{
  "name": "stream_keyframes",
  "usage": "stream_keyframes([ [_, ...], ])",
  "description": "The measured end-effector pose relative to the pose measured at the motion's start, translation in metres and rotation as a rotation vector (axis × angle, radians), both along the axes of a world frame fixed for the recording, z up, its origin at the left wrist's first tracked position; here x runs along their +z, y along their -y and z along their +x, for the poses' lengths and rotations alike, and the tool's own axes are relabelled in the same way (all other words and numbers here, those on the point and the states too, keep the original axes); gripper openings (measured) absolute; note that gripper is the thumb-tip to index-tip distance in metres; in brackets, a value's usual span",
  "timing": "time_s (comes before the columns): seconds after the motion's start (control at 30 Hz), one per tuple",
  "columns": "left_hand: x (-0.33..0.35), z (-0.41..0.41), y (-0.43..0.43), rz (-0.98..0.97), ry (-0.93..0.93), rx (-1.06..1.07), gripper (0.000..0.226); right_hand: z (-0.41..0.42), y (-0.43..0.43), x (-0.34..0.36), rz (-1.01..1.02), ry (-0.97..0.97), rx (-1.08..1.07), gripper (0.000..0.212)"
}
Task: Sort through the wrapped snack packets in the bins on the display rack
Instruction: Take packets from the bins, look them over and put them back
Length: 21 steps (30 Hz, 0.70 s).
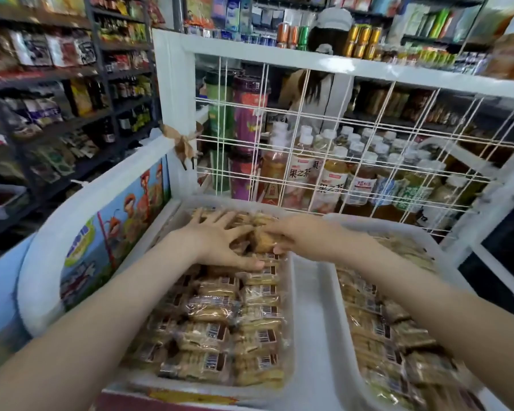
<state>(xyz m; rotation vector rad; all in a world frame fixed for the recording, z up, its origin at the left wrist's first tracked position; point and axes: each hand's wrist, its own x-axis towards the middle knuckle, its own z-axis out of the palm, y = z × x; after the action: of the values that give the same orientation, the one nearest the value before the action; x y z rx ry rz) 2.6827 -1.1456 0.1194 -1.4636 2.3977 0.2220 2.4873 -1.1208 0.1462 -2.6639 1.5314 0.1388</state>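
Since the packet (pixel 263 243) at the left bin's (pixel 292 307) far end looks light, slippery and crushable, take it by its sealed ends; your right hand (pixel 300 235) seems to pinch it; your left hand (pixel 220 243) lies flat, fingers spread, alongside.

The display rack (pixel 172 84) carries a left bin (pixel 235 203) and a right bin (pixel 368 224), side by side.

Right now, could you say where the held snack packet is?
Head view: the snack packet is over the far end of the left bin, pinched by the right hand, beside the left hand.
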Motion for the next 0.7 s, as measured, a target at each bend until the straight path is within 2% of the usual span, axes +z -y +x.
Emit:
stream_keyframes([
  [0.07,-0.001,0.000,0.000,-0.012,-0.005,-0.009,0.110,0.004,0.004,-0.014,0.023,-0.186,0.016,0.026],
  [0.17,-0.005,0.001,-0.001,-0.027,-0.033,-0.008,0.108,0.004,0.010,-0.016,0.067,-0.297,-0.007,0.041],
  [0.27,-0.004,0.001,-0.004,-0.007,-0.075,0.004,0.101,0.002,0.015,-0.011,0.070,-0.173,-0.052,0.042],
  [0.37,0.002,-0.003,-0.008,0.008,-0.251,0.104,0.072,-0.004,0.026,-0.012,-0.058,-0.006,-0.069,0.033],
  [0.43,-0.001,-0.008,-0.006,-0.045,-0.321,0.135,0.060,-0.005,0.031,-0.011,-0.084,0.053,-0.082,0.027],
  [0.57,-0.013,-0.015,0.002,-0.110,-0.315,0.160,0.069,-0.001,0.031,-0.018,-0.152,0.077,-0.089,0.024],
  [0.7,-0.016,-0.016,0.001,-0.122,-0.277,0.151,0.080,0.002,0.033,-0.022,-0.169,0.093,-0.095,0.032],
])
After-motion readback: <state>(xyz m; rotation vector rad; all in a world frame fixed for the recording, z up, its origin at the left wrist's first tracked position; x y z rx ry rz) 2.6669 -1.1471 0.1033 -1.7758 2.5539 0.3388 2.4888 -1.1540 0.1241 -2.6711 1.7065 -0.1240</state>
